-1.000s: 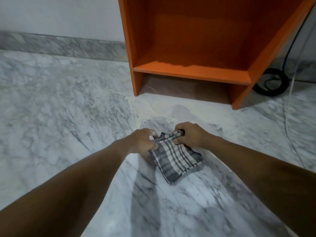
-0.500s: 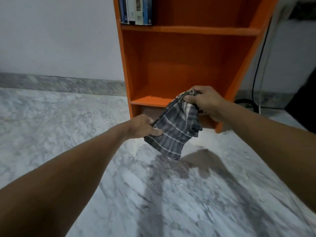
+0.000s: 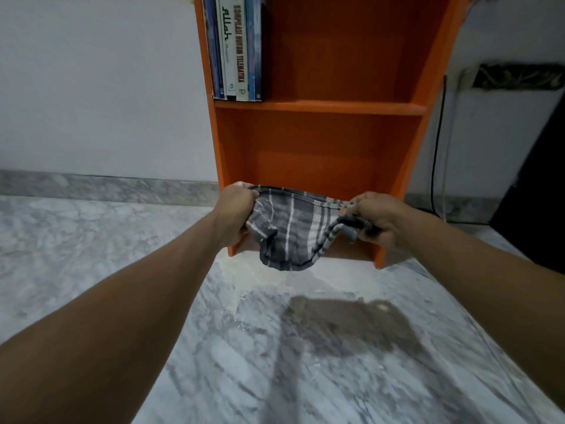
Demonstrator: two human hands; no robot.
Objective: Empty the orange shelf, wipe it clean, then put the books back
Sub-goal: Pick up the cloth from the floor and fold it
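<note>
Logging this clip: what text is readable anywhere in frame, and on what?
"Allah", script, on a white book spine on the orange shelf.
"KOMPILASI HUKUM TELEMATIKA" on the neighbouring white spine.
"5" at the first spine's foot.
Blue spines and striped cloth: nothing legible.

Dim, flat light from above. The cloth [image 3: 290, 228] between left hand [image 3: 235, 209] and right hand [image 3: 374, 218] throws a soft shadow [image 3: 351, 325] on the marble floor [image 3: 91, 255] below them. The book spines [image 3: 237, 50] above the left hand read sharp; floor nearer than the hands smears. The shelf [image 3: 321, 139] has splayed, lens-bent sides.
</note>
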